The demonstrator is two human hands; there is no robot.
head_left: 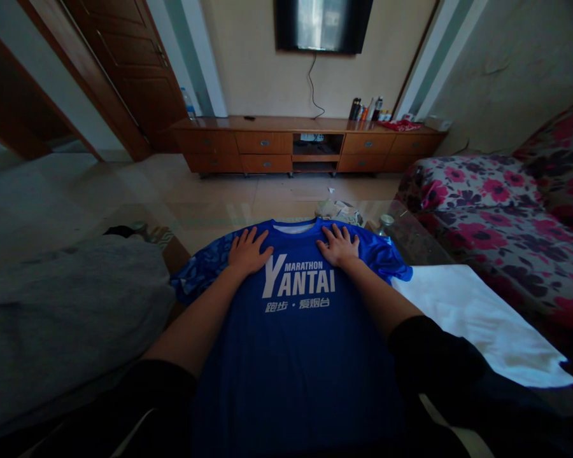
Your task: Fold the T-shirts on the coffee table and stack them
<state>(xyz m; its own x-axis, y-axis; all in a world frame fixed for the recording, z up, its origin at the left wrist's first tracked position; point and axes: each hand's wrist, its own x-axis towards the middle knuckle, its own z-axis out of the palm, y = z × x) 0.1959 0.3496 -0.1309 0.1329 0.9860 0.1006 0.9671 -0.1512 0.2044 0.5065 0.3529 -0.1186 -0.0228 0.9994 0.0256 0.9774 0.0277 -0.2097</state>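
Note:
A blue T-shirt (305, 356) with white "Marathon Yantai" lettering lies spread out, front side up, its collar pointing away from me. My left hand (249, 250) rests flat on the shirt's upper left chest, fingers spread. On the opposite side, my right hand (339, 245) presses flat near the right shoulder, fingers also apart. Neither hand grips the cloth. The shirt's lower hem is lost in shadow close to my body. To the right lies a folded white cloth (472, 318), partly under the blue sleeve.
Grey fabric (71, 318) is heaped at the left. Beyond the collar sit a crumpled plastic bag (340, 210) and a jar with a metallic lid (386, 221). A flowered sofa (482, 235) stands at the right. Along the far wall runs a wooden TV cabinet (265, 143).

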